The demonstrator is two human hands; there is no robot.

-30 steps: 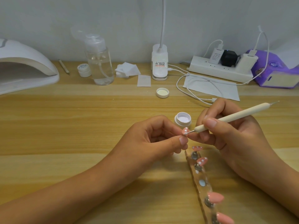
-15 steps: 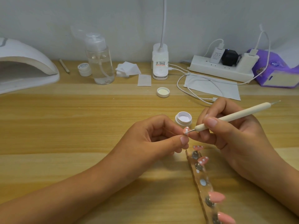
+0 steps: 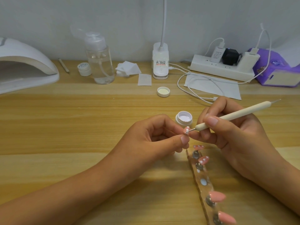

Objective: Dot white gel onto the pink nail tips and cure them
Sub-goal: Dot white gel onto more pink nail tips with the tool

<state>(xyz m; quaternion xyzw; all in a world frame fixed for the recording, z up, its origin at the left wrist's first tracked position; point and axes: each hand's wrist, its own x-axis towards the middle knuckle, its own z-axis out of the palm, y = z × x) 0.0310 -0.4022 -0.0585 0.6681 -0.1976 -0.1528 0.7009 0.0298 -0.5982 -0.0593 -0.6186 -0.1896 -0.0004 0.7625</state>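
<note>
My left hand (image 3: 155, 137) pinches a small pink nail tip (image 3: 186, 130) with white dots between thumb and fingers. In my right hand (image 3: 230, 135) is a cream dotting pen (image 3: 230, 116), whose metal point touches that tip. Just behind them stands an open jar of white gel (image 3: 184, 118). A clear holder strip (image 3: 201, 177) runs toward the near edge with pink tips on it: two dotted tips (image 3: 203, 159) at its far end, two plain tips (image 3: 216, 196) nearer me, and one bare stud between. The white curing lamp (image 3: 24, 65) stands at the far left.
The jar's lid (image 3: 163, 91) lies behind. Along the wall sit a clear pump bottle (image 3: 99, 62), a small closed jar (image 3: 83, 69), cotton pads (image 3: 128, 69), a desk lamp base (image 3: 160, 62), a power strip (image 3: 222, 67) with cables, and a purple tissue pack (image 3: 276, 70).
The pen's point has shifted slightly on the held tip. Both hands stay in nearly the same place.
</note>
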